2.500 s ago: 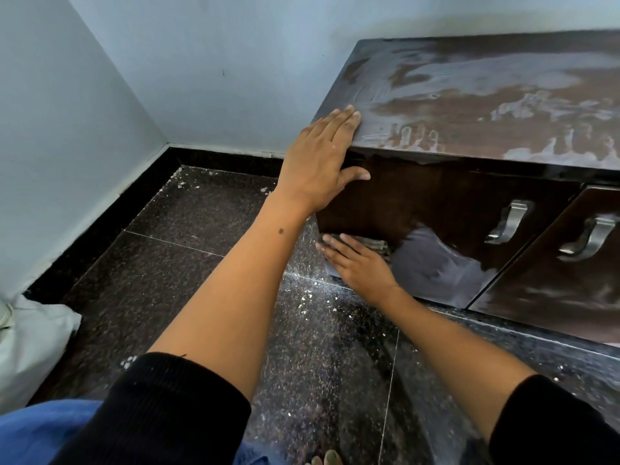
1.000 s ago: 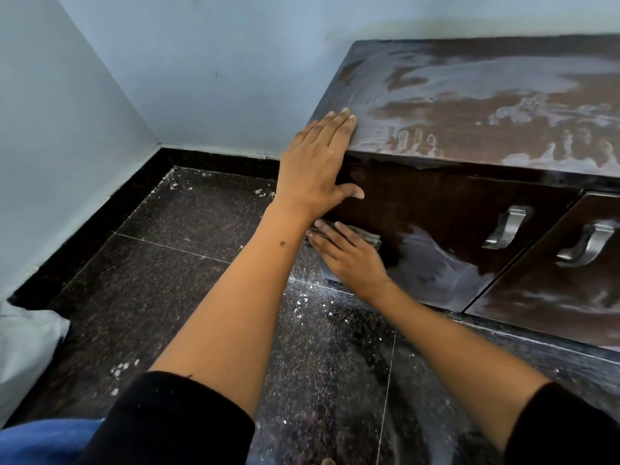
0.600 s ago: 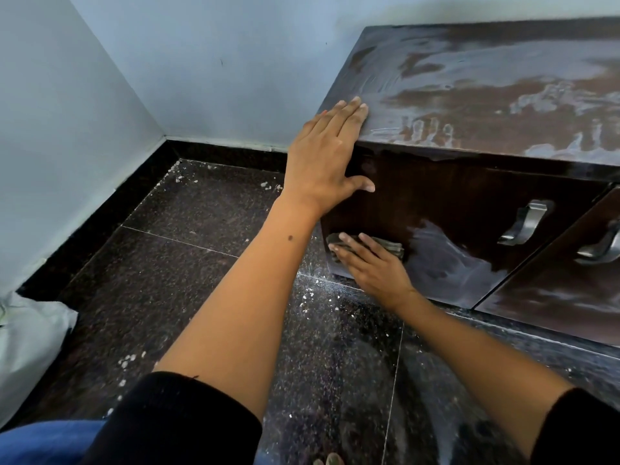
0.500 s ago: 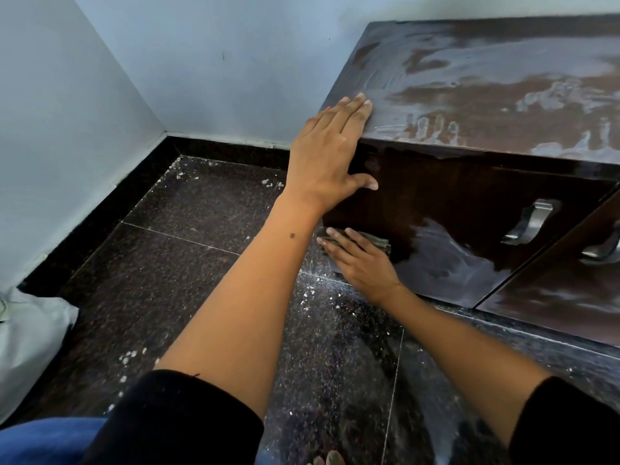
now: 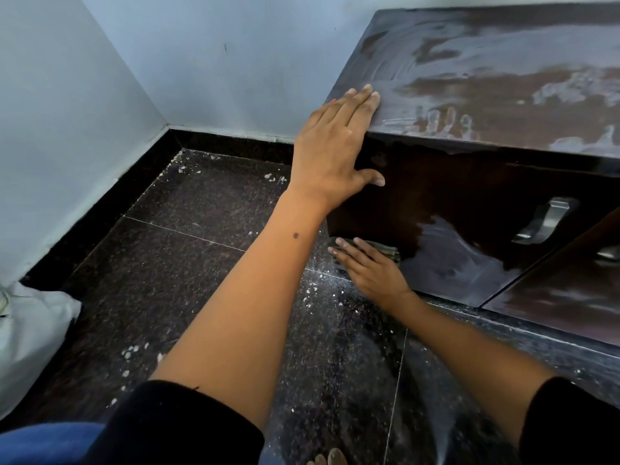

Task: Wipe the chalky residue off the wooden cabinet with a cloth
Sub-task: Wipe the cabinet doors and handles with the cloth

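A low dark wooden cabinet (image 5: 446, 196) stands against the wall at the right. Its top (image 5: 503, 82) is smeared with white chalky residue and finger marks. A white patch of residue (image 5: 449, 260) shows on the lower part of the left door. My left hand (image 5: 335, 149) lies flat on the cabinet's top left corner, fingers together, holding nothing. My right hand (image 5: 369, 270) presses a folded grey-green cloth (image 5: 385, 250) against the door's bottom left corner, near the floor. Most of the cloth is hidden under my fingers.
Two metal handles (image 5: 543, 223) sit on the doors at the right. The dark speckled floor (image 5: 188, 263) carries white crumbs. A white bag (image 5: 30, 337) lies at the left by the blue wall (image 5: 67, 129). My toes (image 5: 328, 458) show at the bottom edge.
My right hand has been rubbing the cloth up and down on the door's lower left area, and it now sits slightly lower. My left hand has stayed on the cabinet corner.
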{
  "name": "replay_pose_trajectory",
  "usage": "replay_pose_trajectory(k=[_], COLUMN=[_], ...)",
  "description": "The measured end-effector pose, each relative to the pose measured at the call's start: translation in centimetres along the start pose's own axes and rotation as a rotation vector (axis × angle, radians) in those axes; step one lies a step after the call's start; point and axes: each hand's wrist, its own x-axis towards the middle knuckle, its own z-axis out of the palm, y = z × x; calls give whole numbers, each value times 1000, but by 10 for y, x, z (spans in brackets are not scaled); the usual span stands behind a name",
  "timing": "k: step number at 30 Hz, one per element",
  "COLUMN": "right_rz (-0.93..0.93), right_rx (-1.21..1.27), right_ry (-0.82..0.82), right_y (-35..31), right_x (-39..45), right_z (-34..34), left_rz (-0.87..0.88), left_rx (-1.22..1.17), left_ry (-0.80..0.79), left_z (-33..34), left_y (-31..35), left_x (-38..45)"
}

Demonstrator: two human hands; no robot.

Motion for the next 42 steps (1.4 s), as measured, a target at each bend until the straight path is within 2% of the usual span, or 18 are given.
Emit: replay_pose_trajectory(k=[2, 5, 8, 12, 14, 16, 18, 21, 26, 30, 33, 38, 40, 42], right_rz=[-76, -200, -241, -149, -54, -34, -100, -212, -359, -379, -272, -39, -79, -205], right_rx=[-61, -79, -88, -81, -62, -61, -120, -191, -221, -260, -207, -104, -168, -212], right_ry=[-21, -217, -297, -246, -197, -163, -149, -267, -370, -381, -283, 112, 120, -54], right_y=[-10, -24, -23, -13, -13, -15, -21, -27, -20, -4, 9, 32, 36, 41], right_x=[12, 17, 1, -20, -12, 8, 24, 31, -8, -43, -33, 10, 6, -19], right_z=[2, 12, 23, 25, 15, 3, 3, 9, 29, 35, 15, -29, -30, -21], left_rz=[0, -1, -3, -14, -14, -13, -12, -14, -12, -9, -18, -39, -39, -26], left_rx=[-8, -11, -21, -31, -30, -25, -23, -21, -29, -35, -30, -9, 30, 70], left_ry=[1, -2, 1, -2, -1, 1, 1, -1, -1, 2, -14, -47, -73, -90], left_z=[0, 0, 0, 0, 0, 0, 0, 0, 1, 0, -2, -9, -10, -11], left_y=[1, 0, -1, 1, 0, 0, 1, 0, 0, 1, 2, 10, 15, 21], left_x=[0, 1, 1, 1, 1, 1, 1, 1, 1, 1, 1, 4, 3, 3])
